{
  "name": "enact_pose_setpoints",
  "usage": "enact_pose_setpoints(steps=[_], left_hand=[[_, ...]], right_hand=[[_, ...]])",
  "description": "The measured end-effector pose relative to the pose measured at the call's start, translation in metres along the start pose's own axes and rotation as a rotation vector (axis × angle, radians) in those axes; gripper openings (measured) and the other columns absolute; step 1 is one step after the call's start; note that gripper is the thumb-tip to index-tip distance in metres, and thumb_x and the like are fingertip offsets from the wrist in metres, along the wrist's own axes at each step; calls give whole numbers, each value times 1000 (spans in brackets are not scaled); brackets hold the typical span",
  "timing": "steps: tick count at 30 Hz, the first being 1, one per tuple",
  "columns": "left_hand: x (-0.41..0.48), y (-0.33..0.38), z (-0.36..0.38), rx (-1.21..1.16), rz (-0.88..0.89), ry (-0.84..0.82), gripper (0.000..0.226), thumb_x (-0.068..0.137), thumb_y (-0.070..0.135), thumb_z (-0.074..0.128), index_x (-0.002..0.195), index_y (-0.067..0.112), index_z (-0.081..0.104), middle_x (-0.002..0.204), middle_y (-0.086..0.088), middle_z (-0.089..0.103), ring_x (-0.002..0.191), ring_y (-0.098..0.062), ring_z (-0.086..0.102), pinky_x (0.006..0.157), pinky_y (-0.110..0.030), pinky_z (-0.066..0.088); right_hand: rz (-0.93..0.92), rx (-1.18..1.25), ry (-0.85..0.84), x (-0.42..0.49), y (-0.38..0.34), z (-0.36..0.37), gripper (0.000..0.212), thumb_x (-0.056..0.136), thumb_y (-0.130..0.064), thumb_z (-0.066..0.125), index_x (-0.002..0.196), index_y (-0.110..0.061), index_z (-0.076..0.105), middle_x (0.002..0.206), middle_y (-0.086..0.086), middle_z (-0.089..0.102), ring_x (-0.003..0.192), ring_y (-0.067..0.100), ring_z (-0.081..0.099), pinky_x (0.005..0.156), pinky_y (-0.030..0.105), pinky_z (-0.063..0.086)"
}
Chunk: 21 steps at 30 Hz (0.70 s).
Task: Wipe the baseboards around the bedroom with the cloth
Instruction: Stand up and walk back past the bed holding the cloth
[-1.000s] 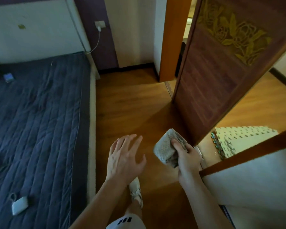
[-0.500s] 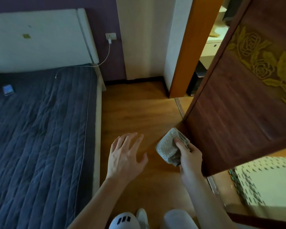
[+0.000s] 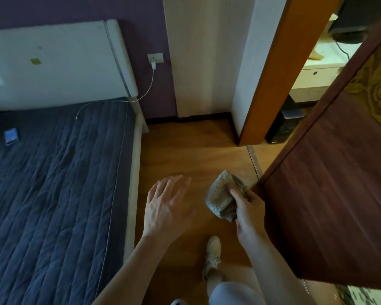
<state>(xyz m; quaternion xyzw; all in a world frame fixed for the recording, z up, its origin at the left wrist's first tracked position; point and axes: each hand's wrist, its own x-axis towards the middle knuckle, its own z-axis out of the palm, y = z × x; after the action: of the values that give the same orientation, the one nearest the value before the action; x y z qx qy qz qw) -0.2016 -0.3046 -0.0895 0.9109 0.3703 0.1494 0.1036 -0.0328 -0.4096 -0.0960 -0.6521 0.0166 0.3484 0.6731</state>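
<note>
Two hands out over the floor: right hand grips the bunched cloth beside the door edge; left hand spread, holding nothing. Approach step, by my judgement. Next: crouch, bring cloth to the dark baseboard ahead.

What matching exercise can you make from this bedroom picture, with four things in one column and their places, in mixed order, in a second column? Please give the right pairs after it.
Things:
1. cloth
2. white charger
3. small blue item
4. dark baseboard

Places:
a. lying on the bed cover
b. along the foot of the pale wall
c. gripped in the right hand
d. plugged into the wall socket

Pairs: 1-c, 2-d, 3-a, 4-b.
</note>
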Motion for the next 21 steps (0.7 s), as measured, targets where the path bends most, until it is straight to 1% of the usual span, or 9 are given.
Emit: enact_pose_setpoints(steps=[2, 5, 8, 10, 13, 15, 18, 21], left_hand=[[40, -3, 9, -4, -2, 7, 62, 85, 53, 65, 141, 27, 55, 143, 3, 54, 133, -21, 48, 106, -51, 45], [101, -1, 19, 4, -22, -1, 59, 89, 53, 57, 142, 27, 53, 143, 3, 52, 134, -19, 46, 107, -50, 44], [155, 1, 27, 14, -40, -22, 62, 87, 54, 48, 143, 28, 52, 144, 4, 50, 134, -18, 46, 108, -50, 44], [184, -1, 32, 18, -43, -42, 64, 85, 54, 47, 143, 28, 52, 143, 4, 51, 134, -18, 46, 108, -51, 44], [221, -8, 37, 10, -61, -39, 64, 84, 54, 47, 141, 27, 55, 142, 3, 53, 133, -20, 49, 107, -52, 46], [245, -14, 40, 1, -75, -28, 63, 85, 54, 47, 140, 26, 56, 141, 2, 55, 131, -21, 50, 105, -53, 47], [281, -27, 43, 0, -81, -31, 62, 86, 55, 47, 140, 25, 55, 140, 1, 55, 131, -21, 50, 106, -52, 47], [314, -45, 46, -3, -76, -30, 62, 87, 54, 46, 142, 25, 54, 141, 1, 53, 132, -20, 49, 106, -51, 46]], right_hand=[[3, 4, -18, 34, -19, 14, 5, 84, -23, 80, 86, -23, 76, 93, 3, 78, 93, 25, 74, 82, 44, 60], [4, 24, -45, 83, -54, 35, 6, 87, -20, 77, 86, -25, 74, 93, 3, 77, 90, 21, 73, 72, 36, 59], [-14, 25, -65, 132, -86, 55, 7, 87, -20, 77, 93, -19, 75, 95, 6, 77, 88, 23, 74, 64, 33, 57], [-23, 18, -59, 157, -101, 69, 12, 86, -21, 77, 98, -15, 76, 94, 5, 77, 87, 22, 75, 61, 31, 57], [-35, -18, -54, 187, -116, 87, 13, 87, -20, 77, 98, -14, 76, 95, 6, 77, 84, 18, 75, 55, 23, 55], [-29, -44, -77, 205, -126, 102, 11, 87, -19, 76, 97, -13, 75, 94, 6, 76, 85, 19, 74, 53, 20, 55], [11, -24, -95, 236, -136, 126, 6, 87, -15, 77, 91, -16, 72, 92, 4, 74, 84, 17, 72, 52, 18, 54], [-3, -43, -96, 263, -144, 152, 9, 87, -15, 76, 96, -16, 73, 93, 3, 74, 82, 15, 71, 50, 16, 52]])
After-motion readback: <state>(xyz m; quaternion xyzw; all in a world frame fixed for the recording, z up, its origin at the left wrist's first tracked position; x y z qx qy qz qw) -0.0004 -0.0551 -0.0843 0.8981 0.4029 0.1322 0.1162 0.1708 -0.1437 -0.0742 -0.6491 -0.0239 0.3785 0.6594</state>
